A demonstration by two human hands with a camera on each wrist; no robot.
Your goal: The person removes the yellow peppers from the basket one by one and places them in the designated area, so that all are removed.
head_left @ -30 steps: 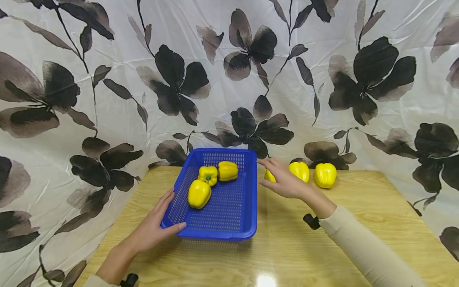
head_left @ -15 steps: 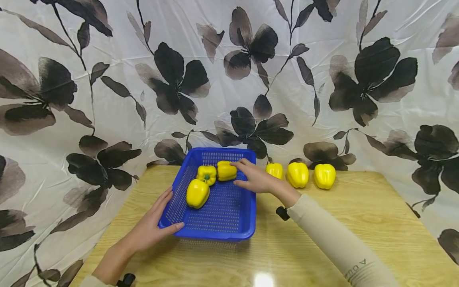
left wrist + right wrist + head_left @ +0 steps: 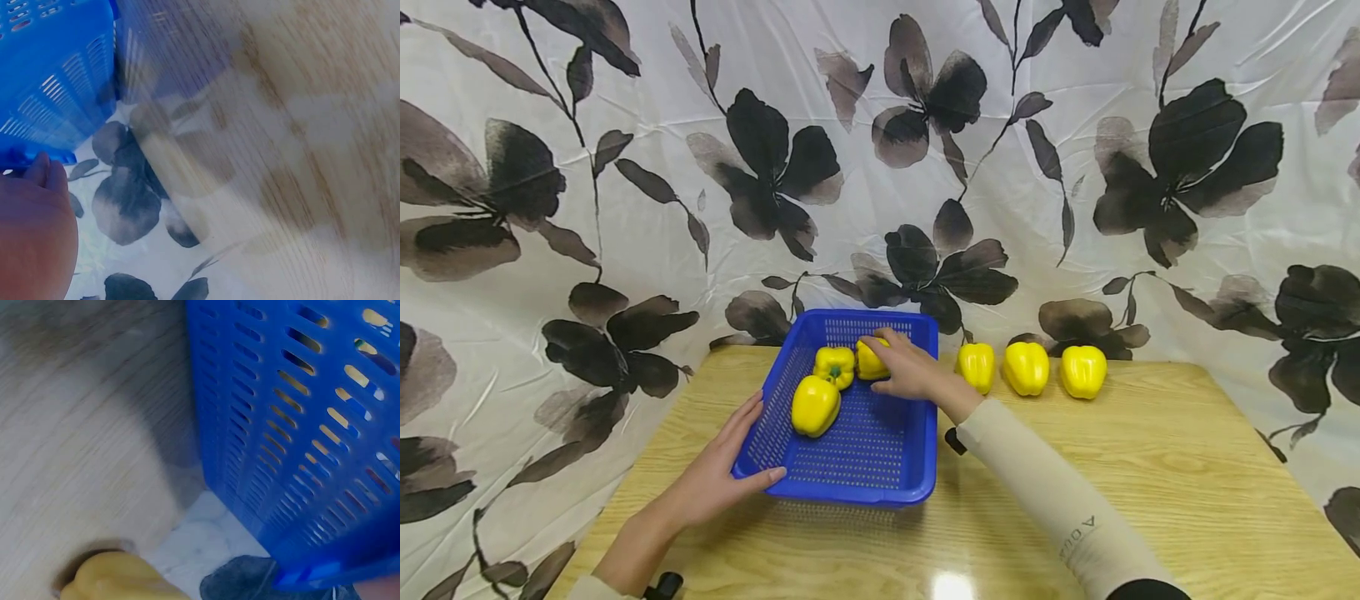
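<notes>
A blue perforated plastic basket (image 3: 925,433) stands on the wooden table with three yellow bell peppers inside. My left hand (image 3: 718,479) rests against its front-left corner, fingers nearly straight along the left rim and thumb over the edge. In the left wrist view, fingertips of that hand (image 3: 47,172) touch the rim. My right hand (image 3: 906,367) reaches over the right rim and grips the back-right bell pepper (image 3: 868,362), partly hiding it. Left of it lie a bell pepper (image 3: 835,367) showing its green stem and a larger bell pepper (image 3: 815,406) towards the front.
Outside the basket, a bell pepper (image 3: 975,368), a second bell pepper (image 3: 1026,368) and a third bell pepper (image 3: 1083,372) stand in a row along the back of the table (image 3: 1120,467). A floral cloth (image 3: 865,192) hangs behind the table.
My right hand has moved left from above the peppers on the table, over the rim and onto the back-right pepper in the basket. The left hand and basket have stayed put.
</notes>
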